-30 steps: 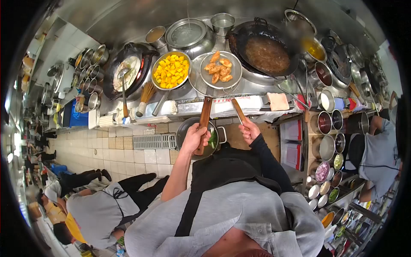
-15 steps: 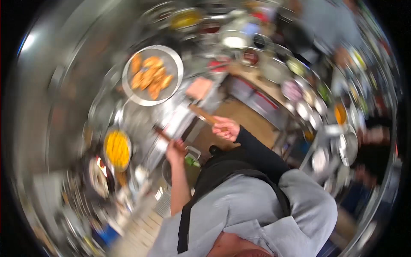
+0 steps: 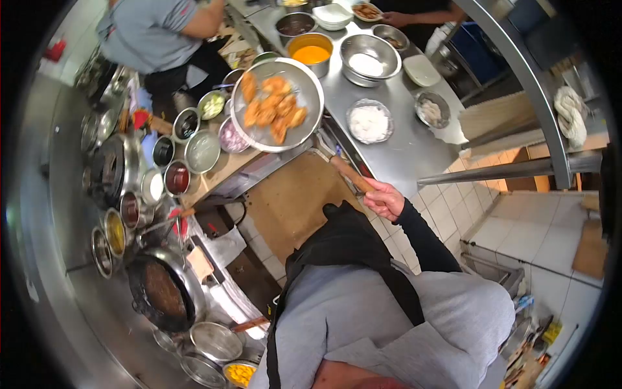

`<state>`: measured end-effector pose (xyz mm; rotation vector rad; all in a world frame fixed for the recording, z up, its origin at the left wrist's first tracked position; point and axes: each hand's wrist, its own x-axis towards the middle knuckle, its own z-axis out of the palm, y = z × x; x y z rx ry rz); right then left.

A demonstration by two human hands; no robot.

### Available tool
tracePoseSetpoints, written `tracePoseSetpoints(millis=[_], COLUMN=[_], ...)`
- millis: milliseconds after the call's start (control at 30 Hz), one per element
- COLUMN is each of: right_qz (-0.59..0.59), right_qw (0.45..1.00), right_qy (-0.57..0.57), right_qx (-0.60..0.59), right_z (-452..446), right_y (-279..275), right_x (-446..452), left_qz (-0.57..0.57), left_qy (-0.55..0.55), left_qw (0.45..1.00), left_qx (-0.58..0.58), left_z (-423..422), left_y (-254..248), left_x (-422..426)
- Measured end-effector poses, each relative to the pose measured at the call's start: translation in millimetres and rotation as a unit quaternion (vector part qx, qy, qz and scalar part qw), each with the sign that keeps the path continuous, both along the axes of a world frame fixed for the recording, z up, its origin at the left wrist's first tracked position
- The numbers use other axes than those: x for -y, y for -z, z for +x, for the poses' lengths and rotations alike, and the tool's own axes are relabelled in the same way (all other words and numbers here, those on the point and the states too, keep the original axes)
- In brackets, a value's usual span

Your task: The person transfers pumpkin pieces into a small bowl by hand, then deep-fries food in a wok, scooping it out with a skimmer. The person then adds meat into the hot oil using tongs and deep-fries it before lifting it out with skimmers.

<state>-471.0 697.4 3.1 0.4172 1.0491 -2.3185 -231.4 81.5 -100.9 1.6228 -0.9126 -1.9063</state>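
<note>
My right hand point(image 3: 387, 201) is closed round the wooden handle of a wide, round strainer point(image 3: 311, 107). Golden-brown fried pieces point(image 3: 269, 110) lie in its bowl, which hangs in the air by the near edge of the steel counter, in front of several bowls. My left hand is out of sight. A second wooden handle point(image 3: 251, 324) sticks out at lower left, beside a round metal pan or strainer point(image 3: 217, 341), and no hand shows on it.
The steel counter point(image 3: 402, 117) carries a pot of orange liquid point(image 3: 310, 55), a large metal bowl point(image 3: 369, 58) and a bowl of white food point(image 3: 369, 122). Seasoning bowls and a dark wok point(image 3: 162, 292) line the left. A co-worker point(image 3: 152, 35) stands at upper left; another person's hand point(image 3: 394, 19) is across the counter.
My body has turned right, from the stove side towards the steel counter. The strainer with the fried pieces has come along in my right hand. My left hand has gone out of view.
</note>
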Motion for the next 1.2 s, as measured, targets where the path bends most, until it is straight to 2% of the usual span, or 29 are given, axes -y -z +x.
tracePoseSetpoints(millis=[133,233,267,300,367,400,500,533,633,700,733,767,800,833,867,900,933,967,1033,1133,1200], right_qz=[0.038,-0.061,-0.103,-0.204,-0.395,-0.494,-0.610,-0.623,-0.510,-0.381,-0.333,-0.247,-0.234,-0.169,-0.104,-0.116,-0.111,-0.110,-0.112,-0.081,-0.045], right_qw=[0.990,0.980,0.979,0.962,0.899,0.849,0.769,0.761,0.841,0.913,0.938,0.961,0.970,0.982,0.987,0.992,0.992,0.984,0.964,0.929,0.903], right_qy=[0.126,0.189,0.176,0.176,0.168,0.170,0.148,0.139,0.107,0.129,0.081,0.122,0.066,0.085,0.100,0.025,-0.051,-0.112,-0.235,-0.359,-0.426], right_qx=[-0.051,-0.009,-0.023,-0.046,-0.086,-0.082,-0.123,-0.117,-0.144,-0.061,-0.047,-0.006,-0.016,0.029,0.076,0.031,-0.025,-0.082,-0.054,-0.027,-0.020], right_z=[-12.1,-40.4,-49.2,-57.4,-76.8,-84.5,-100.2,-102.6,-100.5,-84.4,-80.7,-69.5,-64.4,-56.8,-50.4,-53.9,-59.3,-70.2,-95.9,-138.6,-164.8], right_y=[5.3,4.8,19.1,26.4,33.7,39.0,52.2,57.8,69.4,86.8,102.8,115.3,128.2,129.5,129.1,115.8,99.2,88.3,80.2,68.3,43.9], right_x=[-32.4,-49.0,-56.5,-59.3,-55.8,-53.7,-44.7,-43.6,-46.2,-55.4,-61.1,-64.4,-71.6,-71.7,-72.3,-64.2,-44.9,-22.6,22.6,112.8,209.2], left_qz=[-0.052,-0.073,-0.081,-0.083,-0.078,-0.070,-0.033,-0.013,0.058,0.105,0.123,0.139,0.150,0.155,0.158,0.156,0.170,0.155,0.139,0.113,0.097], left_qy=[0.063,0.116,0.128,0.144,0.174,0.195,0.254,0.277,0.348,0.379,0.382,0.376,0.370,0.335,0.270,0.171,0.061,0.016,-0.195,-0.290,-0.266], left_qw=[0.996,0.990,0.987,0.985,0.979,0.974,0.956,0.946,0.900,0.871,0.864,0.864,0.868,0.888,0.918,0.954,0.967,0.978,0.969,0.946,0.948], left_qx=[0.028,0.040,0.047,0.053,0.070,0.086,0.142,0.170,0.256,0.296,0.305,0.306,0.296,0.275,0.244,0.191,0.180,0.137,0.061,-0.086,-0.146], left_z=[-64.3,-105.3,-109.2,-116.6,-118.4,-115.2,-91.4,-77.0,-17.4,30.4,55.7,82.0,99.2,110.5,120.7,90.8,108.6,124.4,118.6,104.4,102.1], left_y=[-17.5,-30.4,-34.4,-35.8,-32.7,-26.8,-9.7,-0.2,26.2,42.1,50.4,60.1,74.5,84.3,90.9,36.3,65.5,80.7,79.4,61.9,74.5], left_x=[21.2,16.2,10.9,5.6,-9.8,-21.6,-55.4,-66.5,-100.3,-123.2,-134.8,-148.3,-157.3,-165.8,-174.3,-195.8,-188.9,-182.2,-168.0,-139.4,-125.7])
